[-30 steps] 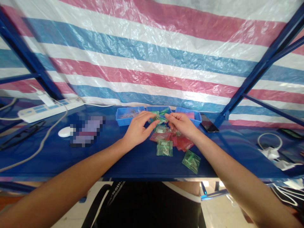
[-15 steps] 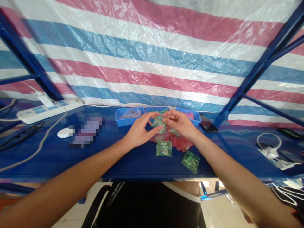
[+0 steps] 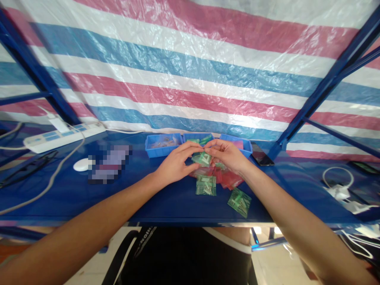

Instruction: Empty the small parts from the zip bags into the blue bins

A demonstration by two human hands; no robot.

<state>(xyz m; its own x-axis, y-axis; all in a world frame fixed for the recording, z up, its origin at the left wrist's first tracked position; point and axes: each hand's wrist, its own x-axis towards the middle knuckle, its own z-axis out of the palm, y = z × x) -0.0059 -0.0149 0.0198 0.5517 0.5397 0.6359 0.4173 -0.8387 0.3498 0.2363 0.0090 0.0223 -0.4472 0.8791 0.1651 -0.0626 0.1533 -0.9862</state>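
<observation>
My left hand and my right hand meet over the blue table, both pinching one small green plastic packet between thumb and fingers. Under the hands lies a loose pile of red packets. Two more green packets lie nearer me, one in the middle and one to the right. Behind the hands stand three small blue bins: the left one, the middle one with green packets, the right one with red ones.
A white power strip with cables runs along the back left. A white mouse sits beside a blurred-out item. A dark phone lies right of the bins, and white chargers and cables at the far right. Blue frame posts rise on both sides.
Both hands have kept hold of the green packet, turning it between the fingers and lowering it slightly. The packets on the table have not moved.
</observation>
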